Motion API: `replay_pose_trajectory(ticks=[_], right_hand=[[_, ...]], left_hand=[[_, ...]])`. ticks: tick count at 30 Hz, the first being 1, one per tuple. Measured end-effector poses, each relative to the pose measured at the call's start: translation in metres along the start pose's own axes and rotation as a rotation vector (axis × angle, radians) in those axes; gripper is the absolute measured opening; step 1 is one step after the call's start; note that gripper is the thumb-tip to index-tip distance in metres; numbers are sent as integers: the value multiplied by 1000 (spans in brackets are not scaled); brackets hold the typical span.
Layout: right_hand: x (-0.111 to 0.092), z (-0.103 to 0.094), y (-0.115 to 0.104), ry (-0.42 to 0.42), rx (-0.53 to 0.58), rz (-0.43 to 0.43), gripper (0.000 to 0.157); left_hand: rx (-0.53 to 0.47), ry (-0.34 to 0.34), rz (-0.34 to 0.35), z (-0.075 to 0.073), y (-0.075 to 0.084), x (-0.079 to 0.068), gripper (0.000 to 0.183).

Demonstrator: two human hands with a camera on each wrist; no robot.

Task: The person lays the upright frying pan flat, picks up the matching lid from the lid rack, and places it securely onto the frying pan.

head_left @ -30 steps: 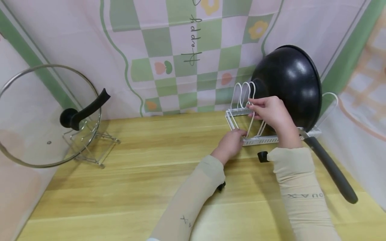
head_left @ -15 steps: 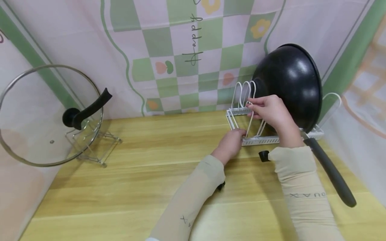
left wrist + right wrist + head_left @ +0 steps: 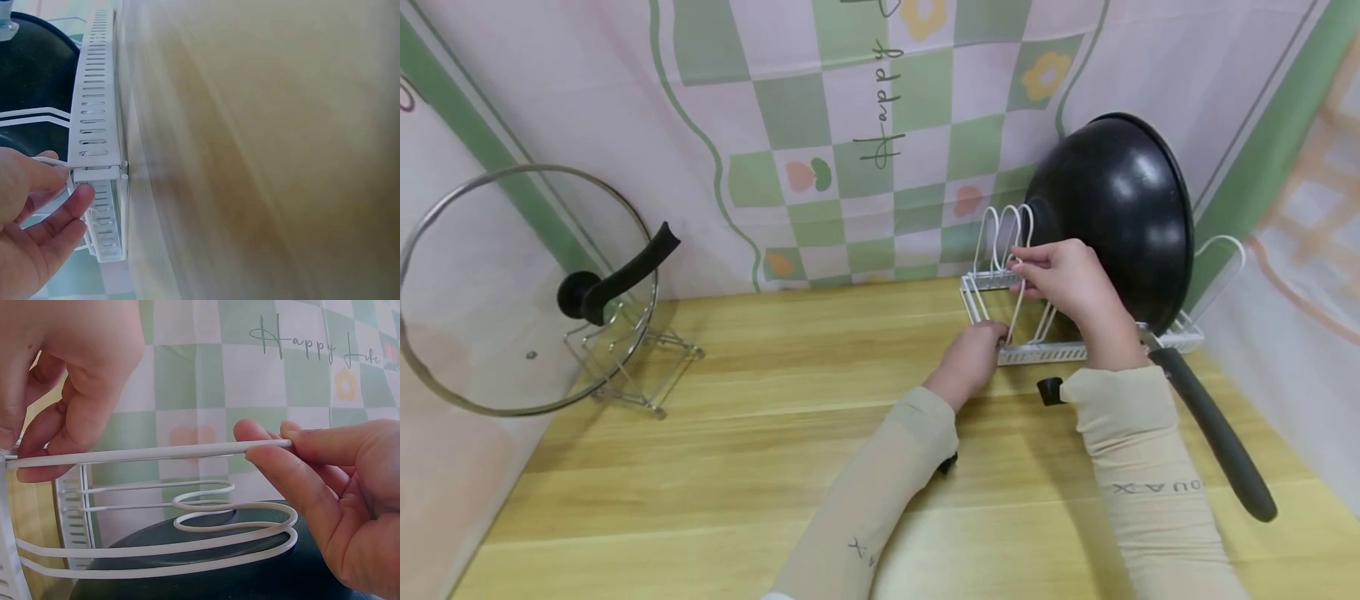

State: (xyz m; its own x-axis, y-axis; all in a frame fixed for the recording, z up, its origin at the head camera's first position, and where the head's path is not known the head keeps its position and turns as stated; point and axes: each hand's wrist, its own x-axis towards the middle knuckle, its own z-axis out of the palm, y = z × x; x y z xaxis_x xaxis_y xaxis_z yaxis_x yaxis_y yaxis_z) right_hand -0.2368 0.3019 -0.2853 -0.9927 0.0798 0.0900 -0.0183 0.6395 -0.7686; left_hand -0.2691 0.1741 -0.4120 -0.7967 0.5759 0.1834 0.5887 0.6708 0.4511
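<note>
A white wire pan rack [image 3: 1052, 353] with slotted rails stands on the wooden table at the right. My right hand [image 3: 1071, 279] pinches the rounded top of one white wire divider [image 3: 150, 455] between thumb and fingers. My left hand [image 3: 972, 358] pinches the same divider's lower end at the corner of the front rail. In the left wrist view its fingertips lie against the slotted rail [image 3: 95, 94]. Several other wire loops [image 3: 250, 515] stand beside the held one. A black wok [image 3: 1120, 208] sits on its side in the right part of the rack, its dark handle [image 3: 1213, 433] pointing toward me.
At the left, a large glass lid [image 3: 490, 292] with a black handle [image 3: 625, 271] leans upright in a small silver wire stand [image 3: 647, 358]. A checked cloth [image 3: 850, 125] hangs behind the wooden table [image 3: 737, 467]. Cloth walls close both sides.
The held divider and the left end of the front rail have shifted slightly left, along with my hands. Both hands keep their grip. The lid stays put.
</note>
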Motion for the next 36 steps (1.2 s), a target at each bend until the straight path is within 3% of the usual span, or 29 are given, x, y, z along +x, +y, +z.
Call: replay_pose_trajectory(ticks=[36], right_hand=[[6, 13, -8, 21, -2, -62, 40]], left_hand=[[19, 45, 12, -6, -12, -1, 18]])
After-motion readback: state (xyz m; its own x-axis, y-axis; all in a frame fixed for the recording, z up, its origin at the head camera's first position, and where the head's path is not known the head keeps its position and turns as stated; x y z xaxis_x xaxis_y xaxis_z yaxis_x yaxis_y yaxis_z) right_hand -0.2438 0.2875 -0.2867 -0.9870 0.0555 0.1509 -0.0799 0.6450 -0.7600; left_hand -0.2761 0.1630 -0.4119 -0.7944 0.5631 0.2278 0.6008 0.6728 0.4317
